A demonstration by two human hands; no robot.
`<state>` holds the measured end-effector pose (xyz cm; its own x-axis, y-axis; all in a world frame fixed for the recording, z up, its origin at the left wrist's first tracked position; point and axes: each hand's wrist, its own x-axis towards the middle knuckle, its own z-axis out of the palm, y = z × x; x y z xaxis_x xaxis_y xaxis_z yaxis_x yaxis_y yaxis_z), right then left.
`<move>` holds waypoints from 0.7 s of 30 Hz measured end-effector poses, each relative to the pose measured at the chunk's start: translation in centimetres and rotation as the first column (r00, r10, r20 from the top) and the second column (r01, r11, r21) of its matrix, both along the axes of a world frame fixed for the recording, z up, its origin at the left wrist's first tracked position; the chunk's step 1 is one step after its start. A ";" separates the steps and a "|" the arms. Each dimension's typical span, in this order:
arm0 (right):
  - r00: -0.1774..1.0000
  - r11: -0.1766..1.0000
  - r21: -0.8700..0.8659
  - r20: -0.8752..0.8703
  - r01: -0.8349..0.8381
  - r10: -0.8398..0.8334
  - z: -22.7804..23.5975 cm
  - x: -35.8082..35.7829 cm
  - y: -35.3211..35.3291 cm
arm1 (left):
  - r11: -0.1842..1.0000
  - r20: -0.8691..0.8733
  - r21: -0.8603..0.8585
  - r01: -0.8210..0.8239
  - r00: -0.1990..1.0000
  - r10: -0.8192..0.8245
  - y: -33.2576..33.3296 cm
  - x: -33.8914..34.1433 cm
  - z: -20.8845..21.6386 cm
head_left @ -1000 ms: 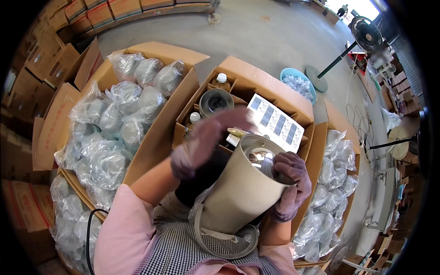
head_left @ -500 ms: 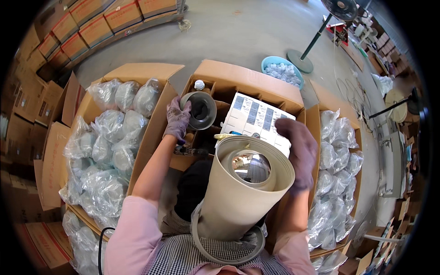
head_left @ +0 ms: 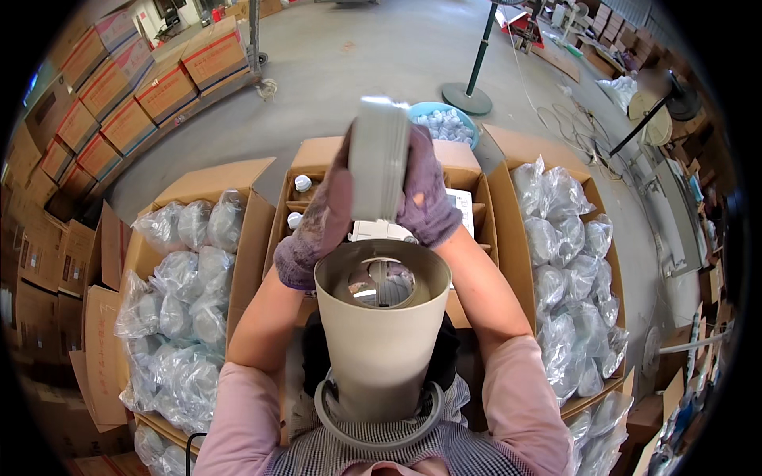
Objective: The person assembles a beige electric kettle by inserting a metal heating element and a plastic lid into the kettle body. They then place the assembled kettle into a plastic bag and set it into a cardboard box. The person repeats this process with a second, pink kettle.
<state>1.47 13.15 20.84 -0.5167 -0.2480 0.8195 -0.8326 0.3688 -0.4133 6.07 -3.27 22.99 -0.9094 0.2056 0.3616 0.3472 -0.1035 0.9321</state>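
While the gloved left hand [head_left: 324, 202] and right hand [head_left: 427, 189] are raised beyond an upright beige cylinder [head_left: 385, 341], the step in hand is judged to be the handling of a grey-green piece [head_left: 378, 163], held in the air over a partitioned carton [head_left: 486, 213]. Both hands press on opposite sides, so the grip is clamped on the piece between them. Any next move would call for even pressure and clearance from the cylinder's rim. Streaked lengthwise, the piece has a bright upper end, its detail blurred; the open-mouthed cylinder shows a mirror-bright interior [head_left: 389, 289] and a grey loop [head_left: 377, 444] near its base.
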 end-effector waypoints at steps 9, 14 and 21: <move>0.729 0.791 -0.360 0.324 -0.494 0.603 3.3 1.1 1.3 | 0.893 -0.815 -0.299 -0.336 0.576 -0.056 -0.9 -0.4 1.7; 0.706 0.750 -0.224 0.252 -0.623 0.662 1.5 -1.4 2.7 | 0.804 -0.869 -0.402 -0.439 0.459 -0.184 -1.1 -0.5 2.3; 0.098 0.799 -0.508 0.822 -0.322 0.562 5.8 3.7 4.6 | 0.997 -0.276 0.065 -0.038 0.960 0.054 -5.7 4.1 1.9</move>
<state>5.20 17.73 26.67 -0.7421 -0.6647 -0.0861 0.1889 -0.0841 -0.9784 10.13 -8.94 24.85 -0.7795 0.1369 0.6113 0.5971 -0.1329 0.7911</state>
